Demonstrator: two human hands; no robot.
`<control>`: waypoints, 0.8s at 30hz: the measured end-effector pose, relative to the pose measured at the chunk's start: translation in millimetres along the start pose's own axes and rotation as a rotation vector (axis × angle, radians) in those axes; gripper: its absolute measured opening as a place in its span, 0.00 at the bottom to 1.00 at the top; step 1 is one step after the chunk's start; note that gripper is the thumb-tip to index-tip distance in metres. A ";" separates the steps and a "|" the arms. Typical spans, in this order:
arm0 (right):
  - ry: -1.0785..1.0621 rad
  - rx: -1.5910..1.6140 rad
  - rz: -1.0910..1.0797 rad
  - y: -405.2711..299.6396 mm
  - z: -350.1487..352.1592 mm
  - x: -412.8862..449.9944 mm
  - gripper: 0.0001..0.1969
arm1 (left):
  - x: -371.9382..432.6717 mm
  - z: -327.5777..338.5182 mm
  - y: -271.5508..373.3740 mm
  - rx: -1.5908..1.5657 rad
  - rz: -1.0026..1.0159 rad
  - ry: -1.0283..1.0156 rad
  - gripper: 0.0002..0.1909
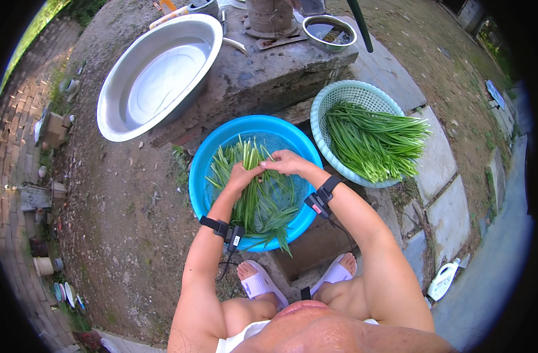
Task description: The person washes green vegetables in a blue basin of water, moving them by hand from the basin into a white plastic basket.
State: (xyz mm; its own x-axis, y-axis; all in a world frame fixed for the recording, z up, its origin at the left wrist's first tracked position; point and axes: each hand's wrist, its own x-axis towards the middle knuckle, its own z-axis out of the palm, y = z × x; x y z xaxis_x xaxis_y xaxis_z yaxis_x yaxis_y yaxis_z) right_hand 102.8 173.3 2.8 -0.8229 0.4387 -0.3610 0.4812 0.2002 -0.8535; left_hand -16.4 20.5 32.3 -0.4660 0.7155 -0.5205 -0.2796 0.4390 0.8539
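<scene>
A bright blue plastic basin [197,181] holds water and loose green leafy stalks, which look like garlic chives. Over it, my left hand [241,177] is closed around a bunch of the chives [248,207], pale ends pointing away from me and leaves trailing towards me over the near rim. My right hand [286,162] is at the bunch's right side, its thumb and fingertips pinched together by my left thumb. Whether a stalk is between those fingertips is too small to tell. More chives [370,141] lie heaped in a pale green woven-pattern plastic basket [324,134] to the right.
A large metal basin [161,84] with a little water stands at the upper left. Beyond the blue basin is a concrete ledge [269,70] with a steel bowl [330,34] of dark liquid and a pump-like metal base [269,20]. A white plastic bottle [443,280] lies at lower right.
</scene>
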 end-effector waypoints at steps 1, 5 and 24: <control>0.009 -0.033 -0.086 -5.2 5.5 -4.1 0.18 | -2.8 -5.3 0.1 0.007 -0.009 -0.022 0.11; -0.010 0.060 0.108 -1.5 -13.8 2.5 0.19 | -6.6 1.1 5.6 -0.112 -0.052 -0.027 0.11; -0.102 0.249 0.171 -21.8 -24.2 -3.8 0.13 | -13.8 -4.0 16.9 -0.102 -0.073 -0.001 0.10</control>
State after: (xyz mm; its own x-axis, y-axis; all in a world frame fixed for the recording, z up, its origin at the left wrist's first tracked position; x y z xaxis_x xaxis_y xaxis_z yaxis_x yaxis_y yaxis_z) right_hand 102.8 188.4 31.9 -0.7688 0.3544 -0.5323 0.5366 -0.0953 -0.8384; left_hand -18.0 15.9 54.0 -0.4408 0.6842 -0.5810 -0.3967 0.4321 0.8099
